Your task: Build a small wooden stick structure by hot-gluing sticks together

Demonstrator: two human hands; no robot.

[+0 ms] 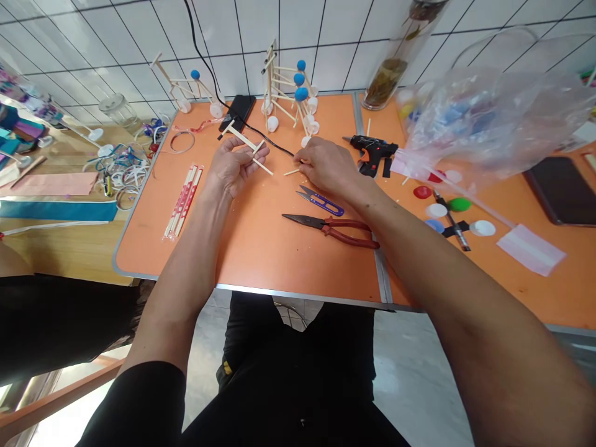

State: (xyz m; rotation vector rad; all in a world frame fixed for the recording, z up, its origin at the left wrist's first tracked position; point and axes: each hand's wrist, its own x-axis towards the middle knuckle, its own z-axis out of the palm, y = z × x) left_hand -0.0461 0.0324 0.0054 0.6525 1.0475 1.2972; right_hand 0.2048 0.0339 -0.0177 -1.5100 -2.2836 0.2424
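My left hand (233, 166) is closed round a small frame of glued wooden sticks (246, 144), held a little above the orange table (251, 248). My right hand (328, 166) rests on the table with its fingers pinched on a short wooden stick (292, 172) whose end points toward the left hand. Just in front of the right hand lie purple thread snips (322, 201) and red-handled pliers (333, 227).
A black glue gun (372, 151) lies right of my right hand. Stick models with blue balls (291, 93) stand at the back beside a black power adapter (237, 112). Wrapped chopsticks (184, 200) lie left. A plastic bag (484, 118), bottle caps (442, 208) and a phone (561, 189) are right.
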